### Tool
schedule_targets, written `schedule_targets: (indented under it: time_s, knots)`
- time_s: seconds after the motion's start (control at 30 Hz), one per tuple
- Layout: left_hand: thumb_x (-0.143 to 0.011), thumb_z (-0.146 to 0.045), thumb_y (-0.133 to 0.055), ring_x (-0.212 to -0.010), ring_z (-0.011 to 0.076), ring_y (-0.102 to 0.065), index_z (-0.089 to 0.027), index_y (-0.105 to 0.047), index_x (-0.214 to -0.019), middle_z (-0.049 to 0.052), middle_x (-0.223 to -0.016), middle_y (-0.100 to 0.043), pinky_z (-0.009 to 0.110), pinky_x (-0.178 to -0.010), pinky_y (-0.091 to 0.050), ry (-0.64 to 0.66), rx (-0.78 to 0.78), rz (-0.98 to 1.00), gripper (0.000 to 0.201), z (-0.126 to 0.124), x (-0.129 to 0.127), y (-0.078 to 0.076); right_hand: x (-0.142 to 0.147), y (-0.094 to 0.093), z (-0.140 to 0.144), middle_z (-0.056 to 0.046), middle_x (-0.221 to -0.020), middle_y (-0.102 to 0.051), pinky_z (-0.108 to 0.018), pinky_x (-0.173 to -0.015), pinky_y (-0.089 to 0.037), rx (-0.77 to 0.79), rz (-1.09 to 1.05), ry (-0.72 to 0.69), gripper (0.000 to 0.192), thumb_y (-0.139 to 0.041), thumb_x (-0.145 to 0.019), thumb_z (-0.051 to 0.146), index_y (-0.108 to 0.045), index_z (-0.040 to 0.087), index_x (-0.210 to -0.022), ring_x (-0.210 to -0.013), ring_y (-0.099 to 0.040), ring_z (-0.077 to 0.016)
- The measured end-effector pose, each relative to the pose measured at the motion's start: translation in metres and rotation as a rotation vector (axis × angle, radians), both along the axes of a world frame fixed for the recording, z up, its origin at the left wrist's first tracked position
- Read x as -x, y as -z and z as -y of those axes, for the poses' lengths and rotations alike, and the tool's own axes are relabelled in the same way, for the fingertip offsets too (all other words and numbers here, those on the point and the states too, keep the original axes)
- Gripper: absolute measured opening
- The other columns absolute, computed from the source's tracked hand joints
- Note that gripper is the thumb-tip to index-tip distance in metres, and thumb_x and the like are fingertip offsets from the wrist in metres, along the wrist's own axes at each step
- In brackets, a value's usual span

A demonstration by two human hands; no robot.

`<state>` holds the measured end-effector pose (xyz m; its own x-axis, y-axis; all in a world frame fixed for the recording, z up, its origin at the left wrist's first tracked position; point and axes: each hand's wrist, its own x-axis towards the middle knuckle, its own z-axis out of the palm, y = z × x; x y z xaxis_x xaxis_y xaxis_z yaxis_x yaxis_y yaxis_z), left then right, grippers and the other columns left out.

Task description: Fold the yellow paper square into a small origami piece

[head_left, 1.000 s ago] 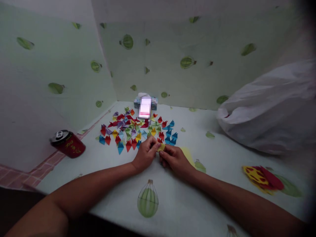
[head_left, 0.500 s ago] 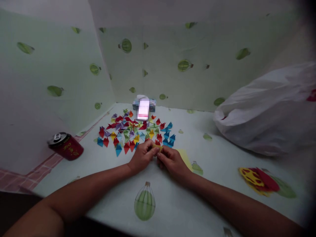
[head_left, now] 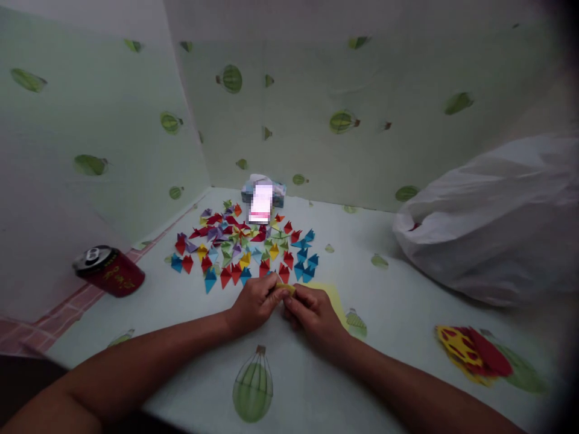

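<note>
A small piece of folded yellow paper (head_left: 286,289) is pinched between both hands above the table. My left hand (head_left: 254,305) is closed, its thumb and fingers pressed on the paper's left side. My right hand (head_left: 315,313), also closed, grips the right side, with the fingertips of the two hands nearly meeting. Much of the paper is covered by the fingers. A flat yellow sheet (head_left: 333,299) lies partly beneath my right hand. Just beyond the hands, many folded paper pieces (head_left: 236,273) in red, blue, yellow, green and purple are spread over the table.
A red drink can (head_left: 113,272) stands at the left near the wall. Behind the folded pieces, a lit phone (head_left: 261,202) leans on a tissue box (head_left: 279,194). At right are a white plastic bag (head_left: 493,223) and red and yellow cutouts (head_left: 474,354) on the patterned tablecloth (head_left: 307,392).
The view has shifted slightly, so the hands appear a little lower. Both hands keep hold of the folded yellow paper, and a bit more of it shows between the fingers.
</note>
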<state>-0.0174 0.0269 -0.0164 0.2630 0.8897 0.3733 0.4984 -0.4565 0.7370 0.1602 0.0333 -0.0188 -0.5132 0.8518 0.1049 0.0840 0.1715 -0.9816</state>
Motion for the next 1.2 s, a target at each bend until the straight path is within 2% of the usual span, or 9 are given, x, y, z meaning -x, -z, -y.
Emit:
schedule_targets:
  time_s: [0.17,0.27,0.43,0.57,0.77,0.97,1.1,1.2]
  knots:
    - [-0.094,-0.037,-0.047,-0.052,0.0117,-0.039,-0.021,-0.038,-0.066,-0.005,-0.057,-0.040,0.025,-0.055,-0.030,-0.005,0.006,-0.017,0.033,-0.004,0.001,0.002,0.001,-0.001,-0.004,0.002,-0.056,-0.052,-0.024,-0.048,-0.036,0.061,-0.030,-0.005,0.032,-0.054,-0.092,0.039,-0.056,0.019,-0.067,-0.047,-0.047,-0.0107]
    - [-0.094,-0.036,-0.046,-0.054,0.0116,-0.040,-0.021,-0.038,-0.068,-0.005,-0.058,-0.042,0.025,-0.055,-0.030,0.014,0.030,0.014,0.030,-0.006,0.001,-0.001,0.001,0.000,-0.007,0.004,-0.051,-0.050,-0.024,-0.047,-0.035,0.088,-0.056,0.027,0.031,-0.055,-0.091,0.038,-0.056,0.019,-0.066,-0.044,-0.044,-0.0105]
    - [-0.093,-0.037,-0.047,-0.056,0.0114,-0.039,-0.021,-0.037,-0.068,-0.005,-0.059,-0.040,0.026,-0.057,-0.029,-0.021,0.035,0.032,0.031,-0.007,0.001,-0.006,0.003,-0.002,-0.008,0.005,-0.054,-0.047,-0.023,-0.047,-0.035,0.003,-0.061,0.028,0.033,-0.058,-0.091,0.040,-0.049,0.020,-0.066,-0.047,-0.042,-0.0100]
    - [-0.094,-0.039,-0.045,-0.058,0.0126,-0.043,-0.021,-0.040,-0.071,-0.004,-0.061,-0.045,0.026,-0.058,-0.032,-0.007,0.033,0.049,0.030,-0.006,-0.001,-0.005,0.005,-0.008,-0.008,0.005,-0.055,-0.048,-0.023,-0.046,-0.034,-0.046,-0.072,0.031,0.032,-0.057,-0.092,0.042,-0.049,0.020,-0.070,-0.046,-0.041,-0.0096]
    - [-0.096,-0.038,-0.042,-0.053,0.0134,-0.047,-0.022,-0.043,-0.073,-0.004,-0.057,-0.050,0.026,-0.056,-0.036,0.017,0.065,0.043,0.028,-0.008,-0.005,-0.007,0.000,-0.015,-0.018,0.004,-0.052,-0.051,-0.023,-0.049,-0.037,-0.206,0.045,0.083,0.034,-0.053,-0.092,0.035,-0.047,0.020,-0.062,-0.047,-0.046,-0.0097]
    - [-0.091,-0.031,-0.051,-0.061,0.0143,-0.047,-0.020,-0.048,-0.068,-0.002,-0.062,-0.051,0.027,-0.061,-0.033,0.015,0.020,-0.006,0.025,-0.005,-0.009,-0.016,-0.008,-0.020,-0.011,0.005,-0.051,-0.053,-0.022,-0.045,-0.039,-0.175,0.062,0.045,0.033,-0.055,-0.091,0.038,-0.050,0.020,-0.064,-0.041,-0.050,-0.0095]
    - [-0.089,-0.034,-0.054,-0.056,0.0127,-0.044,-0.020,-0.048,-0.064,-0.004,-0.058,-0.048,0.026,-0.058,-0.031,0.040,0.020,-0.010,0.030,0.002,-0.012,-0.022,-0.016,-0.019,0.000,0.004,-0.051,-0.054,-0.021,-0.044,-0.039,-0.174,0.055,0.108,0.034,-0.057,-0.090,0.037,-0.051,0.019,-0.062,-0.041,-0.051,-0.0087]
    - [-0.096,-0.039,-0.047,-0.052,0.0117,-0.043,-0.020,-0.047,-0.065,-0.004,-0.055,-0.044,0.026,-0.054,-0.033,-0.009,0.008,0.041,0.036,0.009,-0.013,-0.034,-0.025,-0.038,0.001,0.002,-0.058,-0.058,-0.021,-0.043,-0.039,-0.169,-0.021,0.237,0.033,-0.054,-0.092,0.040,-0.051,0.019,-0.067,-0.044,-0.052,-0.0080]
